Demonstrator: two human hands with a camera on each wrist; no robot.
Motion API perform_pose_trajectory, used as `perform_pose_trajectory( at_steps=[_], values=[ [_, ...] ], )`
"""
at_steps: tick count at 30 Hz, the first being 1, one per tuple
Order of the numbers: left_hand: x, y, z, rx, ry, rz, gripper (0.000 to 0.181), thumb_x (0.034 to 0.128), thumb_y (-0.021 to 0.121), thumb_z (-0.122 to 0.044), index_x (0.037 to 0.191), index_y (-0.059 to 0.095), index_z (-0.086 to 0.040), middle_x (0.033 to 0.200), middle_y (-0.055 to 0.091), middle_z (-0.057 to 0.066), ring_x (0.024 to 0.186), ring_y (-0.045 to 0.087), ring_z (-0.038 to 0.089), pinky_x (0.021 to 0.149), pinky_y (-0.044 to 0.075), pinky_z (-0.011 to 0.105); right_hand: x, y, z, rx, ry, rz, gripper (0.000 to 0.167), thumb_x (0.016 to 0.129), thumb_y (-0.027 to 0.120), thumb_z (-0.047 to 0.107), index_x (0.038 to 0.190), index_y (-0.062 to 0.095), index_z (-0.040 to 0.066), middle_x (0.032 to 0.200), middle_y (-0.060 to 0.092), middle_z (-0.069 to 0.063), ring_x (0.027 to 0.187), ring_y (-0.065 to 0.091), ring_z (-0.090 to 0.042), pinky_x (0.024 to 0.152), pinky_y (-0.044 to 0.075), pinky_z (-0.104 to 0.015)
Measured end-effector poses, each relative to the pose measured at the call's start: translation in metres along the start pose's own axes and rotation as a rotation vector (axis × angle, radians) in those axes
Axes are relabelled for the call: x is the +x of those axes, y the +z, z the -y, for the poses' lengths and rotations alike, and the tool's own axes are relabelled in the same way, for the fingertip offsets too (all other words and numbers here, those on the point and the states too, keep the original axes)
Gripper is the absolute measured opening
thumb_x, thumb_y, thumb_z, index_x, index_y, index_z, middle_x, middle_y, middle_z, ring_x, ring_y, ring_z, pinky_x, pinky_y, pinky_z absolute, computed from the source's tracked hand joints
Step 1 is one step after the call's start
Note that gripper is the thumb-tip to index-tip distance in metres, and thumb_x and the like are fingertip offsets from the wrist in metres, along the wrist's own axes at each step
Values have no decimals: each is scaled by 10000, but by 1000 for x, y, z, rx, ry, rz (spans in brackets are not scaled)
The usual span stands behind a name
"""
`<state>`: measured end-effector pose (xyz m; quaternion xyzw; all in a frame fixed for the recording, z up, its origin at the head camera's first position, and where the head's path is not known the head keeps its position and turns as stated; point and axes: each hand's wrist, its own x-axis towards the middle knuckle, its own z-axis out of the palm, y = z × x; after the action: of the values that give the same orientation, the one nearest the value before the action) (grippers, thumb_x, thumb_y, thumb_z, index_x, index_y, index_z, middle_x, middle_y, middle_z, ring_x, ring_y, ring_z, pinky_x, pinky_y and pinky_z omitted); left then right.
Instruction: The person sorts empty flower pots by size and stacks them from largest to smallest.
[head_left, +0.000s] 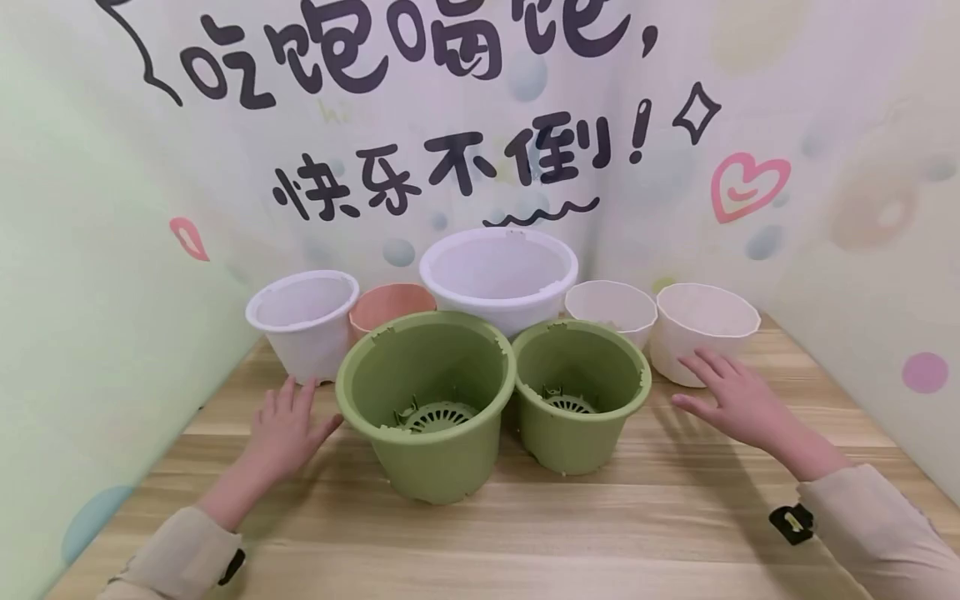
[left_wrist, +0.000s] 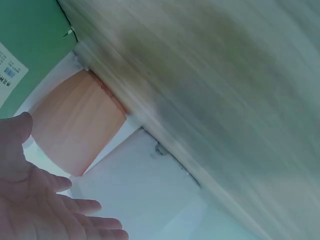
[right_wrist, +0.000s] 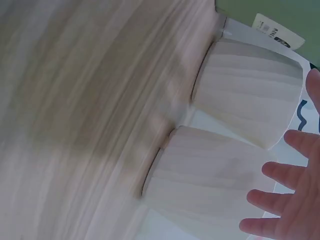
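Note:
My left hand [head_left: 285,429] is held with its fingers spread, left of the larger green flower pot [head_left: 442,467], and holds nothing. Beyond its fingertips stands a pale lavender pot [head_left: 303,354]. In the left wrist view the palm [left_wrist: 45,205] faces the camera, near an orange-pink pot [left_wrist: 80,120]. My right hand [head_left: 738,400] reaches forward with fingers extended, right of the smaller green pot [head_left: 573,442] and in front of a ribbed whitish pot [head_left: 671,358]. That hand [right_wrist: 295,190] is empty too. Both green pots stand upright with slotted bottoms.
Behind the green pots are a big lavender-white pot [head_left: 498,267], the partly hidden orange-pink pot [head_left: 393,300] and another whitish pot [head_left: 611,304]. All stand on a wood-grain table [head_left: 525,542]. A printed cloth [head_left: 480,167] hangs at the back, with pale walls on both sides.

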<state>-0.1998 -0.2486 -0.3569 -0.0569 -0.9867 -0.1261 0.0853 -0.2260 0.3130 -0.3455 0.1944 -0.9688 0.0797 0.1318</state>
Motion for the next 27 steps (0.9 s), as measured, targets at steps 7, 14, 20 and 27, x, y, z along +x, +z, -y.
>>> perform_pose_trajectory(
  at_steps=[7,14,20,27],
  values=[
    [7,-13,2,-43,98,-123,730,900,550,-344,1360,228,123,1315,237,446,1153,257,631,925,248,698,11,-11,7,199,-24,-27,506,921,538,279,1301,433,-39,1272,435,-294,1157,392,-482,914,320,-609],
    [14,-32,-5,-83,273,-324,624,827,645,-96,1322,330,117,1247,418,373,1096,420,534,888,359,622,31,-27,22,388,-39,3,463,945,496,177,1315,391,-82,1239,474,-330,1045,526,-459,858,418,-562],
    [33,-64,-18,-83,322,-336,536,858,565,-24,1331,342,96,1262,432,342,1125,422,500,922,346,594,46,-31,37,438,0,41,457,957,474,199,1323,391,-62,1112,586,-289,953,608,-390,823,470,-514],
    [76,-98,-51,-226,229,-38,585,956,441,-255,1421,221,25,1391,321,299,1257,322,460,1023,268,567,59,-30,50,565,94,138,524,962,457,280,1366,340,-33,1117,588,-250,806,574,-219,655,504,-366]
  ],
)
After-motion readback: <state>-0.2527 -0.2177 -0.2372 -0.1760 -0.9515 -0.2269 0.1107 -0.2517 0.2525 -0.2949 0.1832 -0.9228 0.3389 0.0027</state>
